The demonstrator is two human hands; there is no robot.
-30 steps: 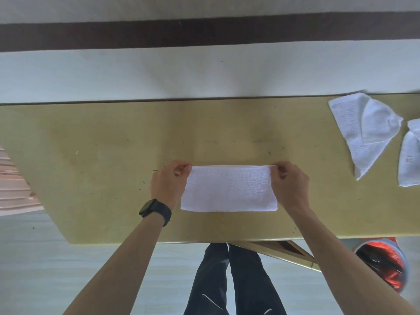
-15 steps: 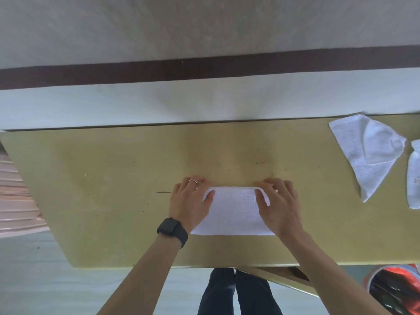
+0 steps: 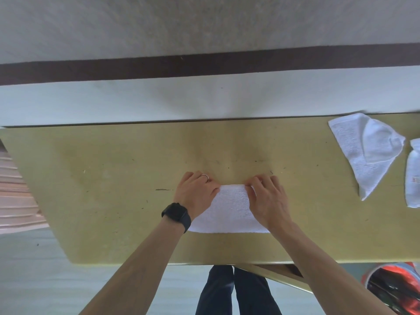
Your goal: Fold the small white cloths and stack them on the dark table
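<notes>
A small white cloth, folded into a flat strip, lies on the olive-yellow table near its front edge. My left hand, with a black watch on the wrist, covers the cloth's left part; its fingers curl at the far edge and the thumb lies on top. My right hand covers the right part, and its fingertips pinch the far edge. Only the middle and the near edge of the cloth show between my hands.
A loose crumpled white cloth lies at the table's far right, and another white cloth is cut off by the frame edge. A round bin with red contents stands on the floor, lower right. A pale wall runs behind the table.
My hands slid inward from the cloth's far corners towards its middle, and the fingers went from flat to curled at the far edge. The cloth itself stayed in place.
</notes>
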